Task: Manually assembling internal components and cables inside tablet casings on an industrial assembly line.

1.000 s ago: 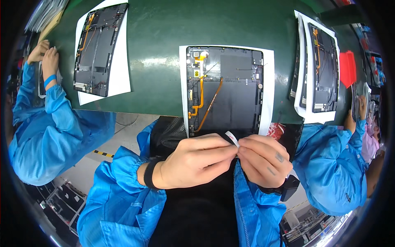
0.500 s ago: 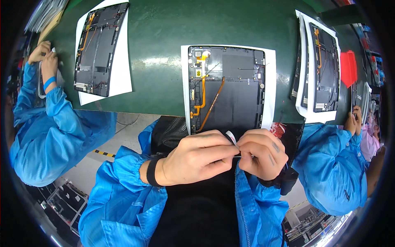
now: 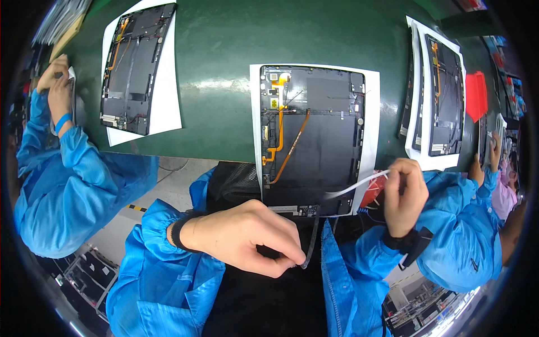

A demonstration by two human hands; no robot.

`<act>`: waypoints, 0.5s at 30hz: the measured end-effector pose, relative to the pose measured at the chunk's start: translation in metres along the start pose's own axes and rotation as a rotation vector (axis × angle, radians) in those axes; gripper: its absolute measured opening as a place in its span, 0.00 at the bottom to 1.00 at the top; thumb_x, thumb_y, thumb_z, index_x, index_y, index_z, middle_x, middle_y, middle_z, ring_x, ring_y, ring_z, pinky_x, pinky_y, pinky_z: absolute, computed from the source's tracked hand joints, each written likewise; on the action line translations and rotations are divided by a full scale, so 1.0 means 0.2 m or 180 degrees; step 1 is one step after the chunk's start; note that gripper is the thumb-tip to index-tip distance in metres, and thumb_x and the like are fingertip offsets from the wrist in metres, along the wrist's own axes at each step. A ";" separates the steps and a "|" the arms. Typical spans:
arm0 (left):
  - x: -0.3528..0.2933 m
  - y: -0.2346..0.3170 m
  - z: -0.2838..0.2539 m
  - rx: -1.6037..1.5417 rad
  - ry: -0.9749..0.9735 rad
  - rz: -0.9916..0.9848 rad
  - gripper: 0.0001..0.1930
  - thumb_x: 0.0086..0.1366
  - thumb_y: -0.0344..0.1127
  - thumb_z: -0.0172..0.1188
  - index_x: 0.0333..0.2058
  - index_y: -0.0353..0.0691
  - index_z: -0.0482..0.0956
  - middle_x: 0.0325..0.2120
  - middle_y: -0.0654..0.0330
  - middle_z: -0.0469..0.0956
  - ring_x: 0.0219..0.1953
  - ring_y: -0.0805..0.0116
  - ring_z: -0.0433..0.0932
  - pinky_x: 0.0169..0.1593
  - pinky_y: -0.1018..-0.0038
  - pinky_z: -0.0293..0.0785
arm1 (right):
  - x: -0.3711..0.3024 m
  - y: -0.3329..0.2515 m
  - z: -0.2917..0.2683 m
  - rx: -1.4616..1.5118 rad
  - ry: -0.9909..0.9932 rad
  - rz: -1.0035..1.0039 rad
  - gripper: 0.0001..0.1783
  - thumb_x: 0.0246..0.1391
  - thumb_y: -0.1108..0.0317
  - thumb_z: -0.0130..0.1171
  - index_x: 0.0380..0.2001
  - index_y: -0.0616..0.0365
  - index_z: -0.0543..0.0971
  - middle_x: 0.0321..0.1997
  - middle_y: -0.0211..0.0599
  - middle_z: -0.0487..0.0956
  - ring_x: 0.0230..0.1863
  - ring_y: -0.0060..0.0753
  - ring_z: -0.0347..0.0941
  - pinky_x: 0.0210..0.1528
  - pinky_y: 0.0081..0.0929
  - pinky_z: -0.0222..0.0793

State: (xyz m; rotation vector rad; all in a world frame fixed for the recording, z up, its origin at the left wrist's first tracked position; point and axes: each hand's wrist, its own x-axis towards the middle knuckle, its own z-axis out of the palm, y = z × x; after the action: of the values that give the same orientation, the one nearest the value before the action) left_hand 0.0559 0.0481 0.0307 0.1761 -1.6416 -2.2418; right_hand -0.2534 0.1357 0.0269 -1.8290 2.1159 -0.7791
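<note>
Blurred tip, unclear end
The white strip (image 3: 361, 183) in my right hand (image 3: 405, 196) smears at its free tip; where the dark strip (image 3: 310, 244) meets my left hand (image 3: 247, 238), I can't make out its end.

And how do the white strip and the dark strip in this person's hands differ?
Colour: the white strip is pale, while the dark strip is nearly black.
Hold: the white strip is in the right hand, the dark strip in the left hand.
Pose: the white strip slants sideways in front of the black panel; the dark strip runs more upright.
Both are narrow and pinched near one end.
</note>
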 end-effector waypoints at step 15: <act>0.11 0.09 -0.01 0.0426 0.0308 -0.0039 0.08 0.62 0.18 0.69 0.40 0.29 0.87 0.33 0.52 0.86 0.33 0.58 0.87 0.37 0.69 0.83 | 0.05 -0.32 -0.04 0.1780 -0.0800 -0.1351 0.18 0.44 0.71 0.78 0.40 0.61 0.87 0.42 0.42 0.87 0.35 0.35 0.85 0.31 0.30 0.81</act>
State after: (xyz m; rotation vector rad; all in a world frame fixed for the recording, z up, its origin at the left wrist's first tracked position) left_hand 0.0395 0.0334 0.0490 0.3244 -1.7427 -2.0980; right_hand -0.2060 0.1231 0.0684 -1.9305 1.2037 -1.0373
